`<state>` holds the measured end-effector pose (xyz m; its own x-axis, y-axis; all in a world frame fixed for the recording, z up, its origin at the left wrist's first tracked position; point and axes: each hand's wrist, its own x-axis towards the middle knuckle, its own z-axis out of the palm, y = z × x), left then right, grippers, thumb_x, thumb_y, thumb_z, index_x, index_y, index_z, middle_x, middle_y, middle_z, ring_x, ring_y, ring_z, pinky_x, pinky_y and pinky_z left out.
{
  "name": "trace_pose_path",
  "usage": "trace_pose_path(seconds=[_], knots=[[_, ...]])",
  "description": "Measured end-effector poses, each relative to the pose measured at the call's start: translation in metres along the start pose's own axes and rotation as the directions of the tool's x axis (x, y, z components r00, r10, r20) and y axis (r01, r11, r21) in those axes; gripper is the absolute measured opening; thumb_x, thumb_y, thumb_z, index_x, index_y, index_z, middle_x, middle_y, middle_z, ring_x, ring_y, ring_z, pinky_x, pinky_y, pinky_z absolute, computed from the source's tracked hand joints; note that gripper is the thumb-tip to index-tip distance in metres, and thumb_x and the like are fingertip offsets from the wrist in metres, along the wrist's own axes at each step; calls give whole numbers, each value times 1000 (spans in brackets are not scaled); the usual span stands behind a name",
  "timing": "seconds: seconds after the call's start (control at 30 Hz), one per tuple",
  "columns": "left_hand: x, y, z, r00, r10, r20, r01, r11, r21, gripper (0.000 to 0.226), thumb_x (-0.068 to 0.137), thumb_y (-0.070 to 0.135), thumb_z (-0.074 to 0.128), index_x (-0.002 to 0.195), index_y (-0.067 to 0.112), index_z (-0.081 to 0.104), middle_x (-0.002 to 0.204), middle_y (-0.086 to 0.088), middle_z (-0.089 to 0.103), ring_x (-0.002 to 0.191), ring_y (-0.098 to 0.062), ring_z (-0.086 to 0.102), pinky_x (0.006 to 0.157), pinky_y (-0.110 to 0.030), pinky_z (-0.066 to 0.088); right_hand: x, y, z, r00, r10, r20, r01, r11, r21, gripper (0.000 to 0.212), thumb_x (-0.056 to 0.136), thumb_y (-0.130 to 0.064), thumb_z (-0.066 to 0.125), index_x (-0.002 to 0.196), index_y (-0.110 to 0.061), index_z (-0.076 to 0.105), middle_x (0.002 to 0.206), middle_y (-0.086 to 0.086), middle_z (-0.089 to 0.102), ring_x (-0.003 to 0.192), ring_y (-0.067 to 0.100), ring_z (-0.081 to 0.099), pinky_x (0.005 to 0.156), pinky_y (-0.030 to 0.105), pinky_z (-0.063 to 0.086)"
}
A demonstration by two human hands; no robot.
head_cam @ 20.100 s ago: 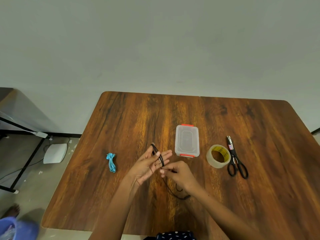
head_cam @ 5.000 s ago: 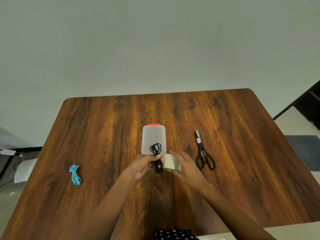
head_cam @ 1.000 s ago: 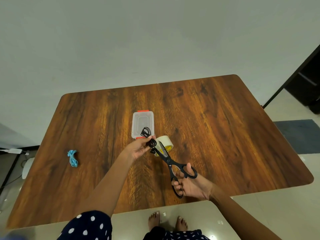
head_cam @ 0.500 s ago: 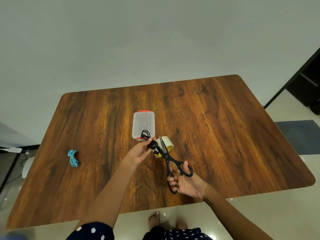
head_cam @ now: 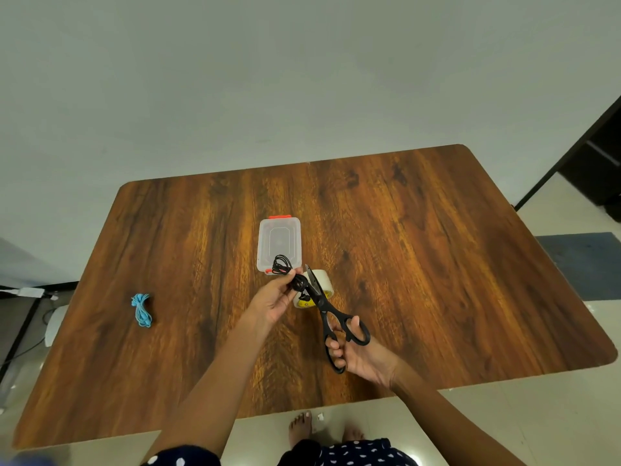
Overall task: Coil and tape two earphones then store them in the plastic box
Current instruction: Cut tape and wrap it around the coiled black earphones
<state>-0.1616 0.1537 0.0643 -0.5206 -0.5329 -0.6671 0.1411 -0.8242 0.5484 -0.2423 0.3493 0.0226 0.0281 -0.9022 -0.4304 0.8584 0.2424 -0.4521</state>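
While the view sits almost as it did half a second back, the black scissors (head_cam: 331,314) have tipped a touch more upright and their blades have drawn closer together beside the tape roll (head_cam: 315,288), and the right hand (head_cam: 361,351) has slid slightly toward the table's near edge. That right hand has its fingers curled through the scissor loops, thumb in the upper loop, the rest wrapped round the lower one, gripping firmly. The left hand (head_cam: 274,299) stays raised over the wooden table (head_cam: 437,264), fingertips and thumb pinching the coiled black earphone (head_cam: 289,272) at its middle, loops fanning out above the fingers and over the near end of the clear plastic box (head_cam: 279,242). The tape roll hangs just beside that pinch, right against the scissor blades; whether a strip runs from roll to coil cannot be made out. The box sits on the table with its lid on, orange clips at both ends. Well to the left, the blue earphone (head_cam: 141,310) lies bundled on the wood, same spot as before.
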Motion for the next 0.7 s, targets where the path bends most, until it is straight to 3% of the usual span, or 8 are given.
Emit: trace_pose_path(seconds=[0.13, 0.27, 0.4, 0.57, 0.7], knots=[[-5, -1, 2, 1000, -21, -2, 21, 999, -30, 14, 93, -4, 49, 88, -1, 62, 70, -9, 73, 82, -17, 66, 68, -25, 57, 0, 2, -6, 999, -32, -29, 31, 999, -30, 77, 59, -59, 78, 112, -15, 43, 74, 3, 50, 62, 9, 49, 53, 18, 45], [-7, -1, 2, 1000, -28, -1, 28, 998, -54, 12, 92, -4, 49, 91, -2, 61, 71, -10, 73, 84, -18, 66, 86, -28, 53, 0, 1, -9, 997, -59, -52, 56, 997, -61, 72, 63, -54, 79, 113, -14, 47, 70, 4, 50, 58, 9, 49, 49, 17, 44], [-6, -1, -2, 999, -46, 5, 46, 993, -106, 13, 91, -6, 51, 101, -6, 60, 74, -14, 73, 68, -16, 72, 61, -26, 59, -1, -1, -11, 994, -73, -83, 64, 992, -105, 76, 64, -50, 81, 119, -10, 47, 66, 2, 50, 55, 7, 47, 46, 14, 41], [-4, -1, -9, 996, -66, 56, 74, 987, -145, 21, 91, -5, 50, 110, -10, 57, 79, -16, 73, 71, -17, 72, 68, -30, 60, -1, -1, -15, 994, -60, -89, 46, 988, -146, 83, 64, -51, 80, 125, -8, 45, 67, 2, 48, 55, 6, 45, 45, 15, 40], [-3, -1, -12, 994, -67, 86, 76, 991, -114, 23, 91, -5, 50, 113, -8, 57, 83, -15, 73, 77, -17, 72, 72, -30, 60, -3, -4, -18, 1000, -1, 10, 2, 992, -126, 75, 66, -59, 73, 117, -13, 44, 73, 2, 52, 62, 8, 50, 53, 17, 44]])
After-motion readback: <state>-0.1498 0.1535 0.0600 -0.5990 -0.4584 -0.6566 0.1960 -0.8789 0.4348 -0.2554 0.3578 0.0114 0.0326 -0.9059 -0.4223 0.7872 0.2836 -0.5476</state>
